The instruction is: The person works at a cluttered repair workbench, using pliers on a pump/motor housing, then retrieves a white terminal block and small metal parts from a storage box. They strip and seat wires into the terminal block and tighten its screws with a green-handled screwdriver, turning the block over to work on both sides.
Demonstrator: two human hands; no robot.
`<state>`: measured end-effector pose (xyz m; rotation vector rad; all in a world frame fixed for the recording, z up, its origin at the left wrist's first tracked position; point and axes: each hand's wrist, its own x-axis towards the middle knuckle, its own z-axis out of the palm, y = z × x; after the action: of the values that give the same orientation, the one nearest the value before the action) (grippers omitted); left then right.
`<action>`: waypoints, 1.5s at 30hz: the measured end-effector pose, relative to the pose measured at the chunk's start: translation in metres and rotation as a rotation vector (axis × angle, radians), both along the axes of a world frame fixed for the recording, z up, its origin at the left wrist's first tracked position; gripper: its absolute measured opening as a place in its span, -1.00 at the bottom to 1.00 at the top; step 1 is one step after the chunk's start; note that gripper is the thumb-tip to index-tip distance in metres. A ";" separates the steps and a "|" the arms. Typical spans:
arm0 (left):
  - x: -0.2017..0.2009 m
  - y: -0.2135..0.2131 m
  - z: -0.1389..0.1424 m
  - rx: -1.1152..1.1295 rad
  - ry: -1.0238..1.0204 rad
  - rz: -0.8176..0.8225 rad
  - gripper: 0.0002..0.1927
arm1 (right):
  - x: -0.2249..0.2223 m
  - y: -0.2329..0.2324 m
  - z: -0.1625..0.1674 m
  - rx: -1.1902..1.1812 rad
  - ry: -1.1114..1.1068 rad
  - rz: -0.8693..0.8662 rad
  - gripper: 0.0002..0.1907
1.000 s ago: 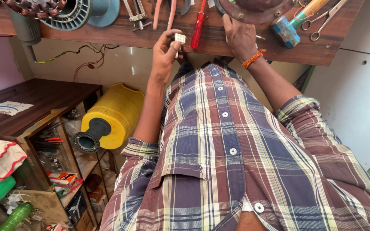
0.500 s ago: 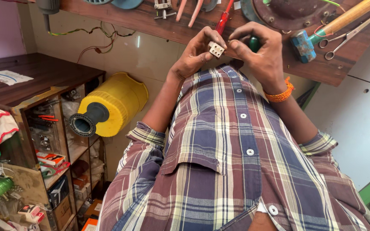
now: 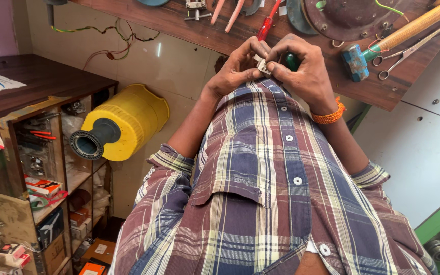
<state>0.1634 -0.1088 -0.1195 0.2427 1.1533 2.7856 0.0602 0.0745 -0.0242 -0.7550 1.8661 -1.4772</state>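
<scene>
Both hands meet above a plaid shirt (image 3: pixel 260 173). The left hand (image 3: pixel 238 69) and right hand (image 3: pixel 304 69) pinch a small white part (image 3: pixel 262 64) between fingertips; fingers hide most of it. A green handle (image 3: pixel 292 61) peeks out behind the right hand, mostly hidden.

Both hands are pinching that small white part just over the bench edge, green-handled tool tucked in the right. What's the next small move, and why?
Probably steady the small white part in the left hand and bring the green-handled tool to it with the right hand. Both sets of fingertips meet on the part, and the tool sits idle in the right palm. Its tip is hidden, so where it should go cannot be told.
</scene>
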 end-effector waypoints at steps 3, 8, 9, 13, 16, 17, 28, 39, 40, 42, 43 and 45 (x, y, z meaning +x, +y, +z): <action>0.002 0.001 -0.003 -0.041 0.022 -0.012 -0.67 | -0.005 0.002 0.003 0.083 -0.170 0.028 -0.89; 0.001 0.001 -0.011 -0.133 0.047 -0.020 -0.65 | -0.016 0.002 0.002 0.177 -0.133 0.165 -0.83; 0.002 0.000 -0.012 -0.136 0.051 -0.013 -0.65 | -0.018 0.002 0.000 0.195 -0.188 0.157 -0.80; 0.001 0.001 -0.012 -0.104 0.069 0.000 -0.63 | -0.020 0.012 -0.013 0.065 -0.239 0.144 -0.80; -0.003 0.001 -0.008 -0.046 0.063 0.014 -0.61 | -0.013 0.023 -0.028 -0.313 -0.842 -0.157 -0.81; -0.004 0.001 -0.006 -0.024 0.057 0.022 -0.60 | -0.009 0.027 -0.033 -0.374 -0.854 -0.204 -0.86; -0.011 -0.010 0.007 -0.063 0.110 0.222 -0.61 | 0.008 0.083 0.054 0.066 -0.317 -0.263 -0.34; -0.019 0.001 0.024 -0.083 0.073 0.221 -0.56 | 0.012 0.018 0.049 -0.347 0.340 -0.318 -0.47; -0.019 0.001 0.026 -0.093 0.062 0.222 -0.55 | 0.011 0.017 0.048 -0.355 0.378 -0.297 -0.47; -0.017 0.001 0.028 -0.117 0.051 0.235 -0.55 | 0.013 0.015 0.044 -0.335 0.407 -0.332 -0.44; -0.016 0.001 0.029 -0.132 0.051 0.244 -0.55 | 0.014 0.015 0.041 -0.328 0.408 -0.342 -0.43; -0.015 0.002 0.029 -0.165 0.051 0.256 -0.55 | 0.015 0.015 0.036 -0.317 0.400 -0.355 -0.42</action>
<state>0.1487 -0.1073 -0.0904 0.1614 1.5174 2.8891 0.0748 0.0898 0.0114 -0.9599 2.1713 -1.9978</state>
